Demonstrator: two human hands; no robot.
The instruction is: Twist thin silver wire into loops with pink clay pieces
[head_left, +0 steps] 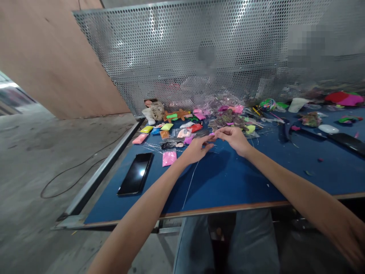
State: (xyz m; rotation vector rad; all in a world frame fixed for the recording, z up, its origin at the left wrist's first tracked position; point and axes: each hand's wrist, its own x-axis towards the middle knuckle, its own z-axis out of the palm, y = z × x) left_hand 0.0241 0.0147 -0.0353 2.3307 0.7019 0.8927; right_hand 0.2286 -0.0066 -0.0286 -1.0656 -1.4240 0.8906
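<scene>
Over the blue table, my left hand [199, 148] and my right hand [234, 140] meet at the fingertips. Between them shows a small purple piece of modelling clay [211, 134], pinched from both sides. The fingers hide most of it. A thin pale wire [190, 183] runs from below my left hand towards the table's front edge; whether it touches the hand I cannot tell. Just beyond the left hand lie a purple packet [188, 140] and a bundle of thin wires [201, 134]. A pink packet [169, 158] is left of that hand.
A black phone [135, 174] lies on the blue table [228, 186] at left. Several colourful clay packets and a crumpled plastic heap [225, 110] fill the back, before a perforated metal panel [176, 49]. Pliers [272, 120], a white cup [297, 104] and a dark phone-like object [348, 143] lie right.
</scene>
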